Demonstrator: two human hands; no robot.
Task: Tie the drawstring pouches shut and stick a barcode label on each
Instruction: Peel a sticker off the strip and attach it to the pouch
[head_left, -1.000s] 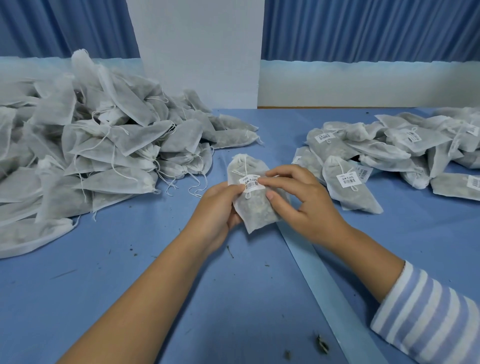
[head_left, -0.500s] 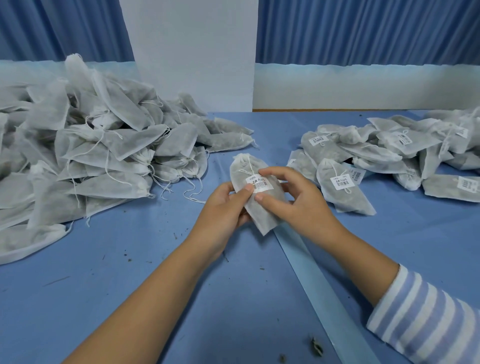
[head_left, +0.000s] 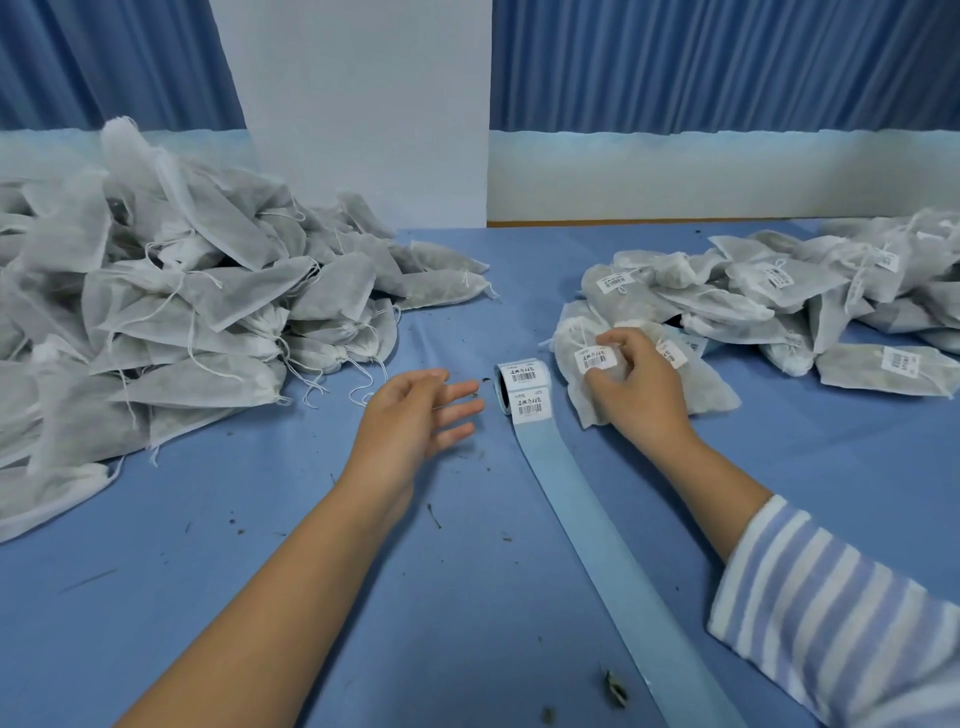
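Head view. Risk: the label (head_left: 592, 358) may lift off the pouch (head_left: 574, 384) weave if it is not pressed flat, and the left grip (head_left: 410, 421) may knock the roll (head_left: 522, 387) just beside it.

Left grip: centre frame, wide, fingers spread, holding nothing.

Right grip (head_left: 636, 400): right of centre, fingers curled on the labelled pouch at the left edge of the right pile (head_left: 779, 301).

Right hand (head_left: 641, 402) curled on labelled pouch (head_left: 574, 338) (left hand (head_left: 410, 418) spread beside label roll (head_left: 522, 387))
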